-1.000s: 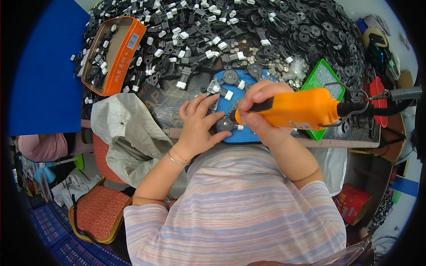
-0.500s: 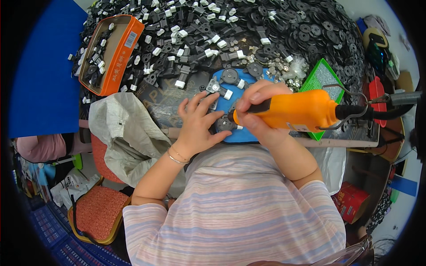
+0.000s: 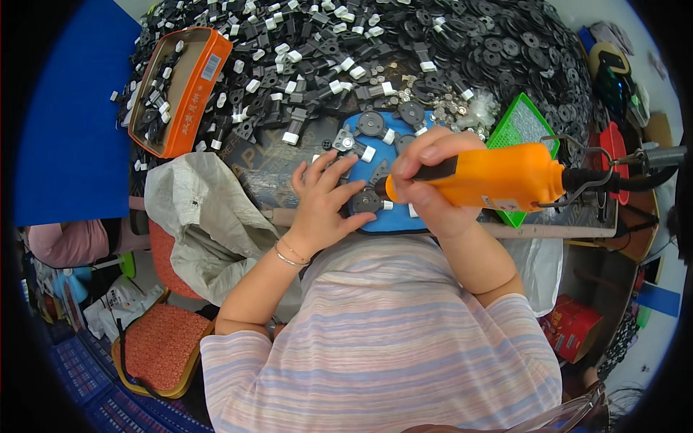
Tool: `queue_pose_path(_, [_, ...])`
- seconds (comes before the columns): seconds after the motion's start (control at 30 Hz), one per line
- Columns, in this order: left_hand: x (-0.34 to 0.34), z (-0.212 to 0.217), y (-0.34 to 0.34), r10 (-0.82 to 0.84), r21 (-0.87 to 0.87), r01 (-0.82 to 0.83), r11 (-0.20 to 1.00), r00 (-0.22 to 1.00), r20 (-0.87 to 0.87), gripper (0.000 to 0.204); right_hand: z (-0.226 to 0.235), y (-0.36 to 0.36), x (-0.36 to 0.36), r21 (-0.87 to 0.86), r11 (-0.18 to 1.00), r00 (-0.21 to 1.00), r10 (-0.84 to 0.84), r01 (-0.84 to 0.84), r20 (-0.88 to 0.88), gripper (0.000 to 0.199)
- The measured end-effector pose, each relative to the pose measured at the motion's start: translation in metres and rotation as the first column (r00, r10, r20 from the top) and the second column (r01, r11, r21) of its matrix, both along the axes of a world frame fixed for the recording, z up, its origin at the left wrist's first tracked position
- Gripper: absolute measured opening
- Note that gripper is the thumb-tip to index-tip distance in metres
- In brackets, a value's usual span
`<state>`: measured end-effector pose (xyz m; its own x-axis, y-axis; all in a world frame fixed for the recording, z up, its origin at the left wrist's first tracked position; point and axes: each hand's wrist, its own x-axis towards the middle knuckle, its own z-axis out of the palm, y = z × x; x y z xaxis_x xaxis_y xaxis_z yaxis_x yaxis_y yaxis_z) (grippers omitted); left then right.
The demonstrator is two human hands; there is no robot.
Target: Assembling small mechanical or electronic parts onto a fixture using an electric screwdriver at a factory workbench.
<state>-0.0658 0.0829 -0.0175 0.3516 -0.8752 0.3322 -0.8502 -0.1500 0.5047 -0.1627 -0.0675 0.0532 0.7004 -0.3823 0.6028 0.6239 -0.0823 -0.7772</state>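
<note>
My right hand (image 3: 440,180) is wrapped round an orange electric screwdriver (image 3: 498,178), which lies nearly level with its tip pointing left. On the blue mat (image 3: 393,225), a round black plastic part with a white end (image 3: 365,201) sits just left of that tip. My left hand (image 3: 323,202) has the thumb and forefinger at opposite edges of this part, steadying it, while its other fingers spread out over the mat's left edge. Farther up the mat lie more black parts (image 3: 371,123) and one with a metal plate (image 3: 345,141). My right hand partly hides the mat's right side.
Black parts with white ends (image 3: 296,126) and black discs (image 3: 498,47) are heaped across the far table. Small metal pieces (image 3: 451,108) lie beyond the mat. A green tray (image 3: 516,130) stands right, an orange box (image 3: 191,101) left. A spring and cable (image 3: 642,159) trail from the screwdriver.
The screwdriver and my right hand have shifted slightly right, and the tip has come away from over the round part. My left hand has barely moved.
</note>
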Motion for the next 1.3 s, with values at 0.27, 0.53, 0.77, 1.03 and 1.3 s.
queue_pose_path(0.27, [0.003, 0.003, 0.003, -0.003, -0.052, 0.001, 0.999, 1.0, -0.027, 0.046, 0.006, -0.005, -0.012, 0.056, 0.998, 0.999, 0.026, -0.029, 0.048, 0.03])
queue_pose_path(0.53, [0.0, 0.007, 0.0, 0.005, -0.082, -0.003, 0.997, 1.0, 0.031, 0.048, 0.009, -0.006, -0.022, 0.094, 0.995, 0.997, 0.031, -0.037, 0.064, 0.029])
queue_pose_path(0.77, [0.006, 0.015, -0.004, -0.001, -0.149, 0.007, 0.989, 0.999, 0.039, 0.049, 0.02, -0.018, -0.05, 0.172, 0.98, 0.994, -0.104, 0.095, 0.042, 0.029])
queue_pose_path(1.03, [0.021, 0.033, -0.033, 0.017, -0.209, -0.039, 0.977, 0.995, -0.103, 0.05, 0.007, -0.057, -0.1, 0.341, 0.908, 0.933, -0.314, 0.242, 0.175, 0.029])
queue_pose_path(1.3, [0.018, 0.03, -0.084, -0.136, -0.142, -0.009, 0.99, -0.354, -0.925, 0.026, 0.001, -0.066, -0.132, 0.329, 0.872, 0.904, -0.416, 0.364, 0.102, 0.03])
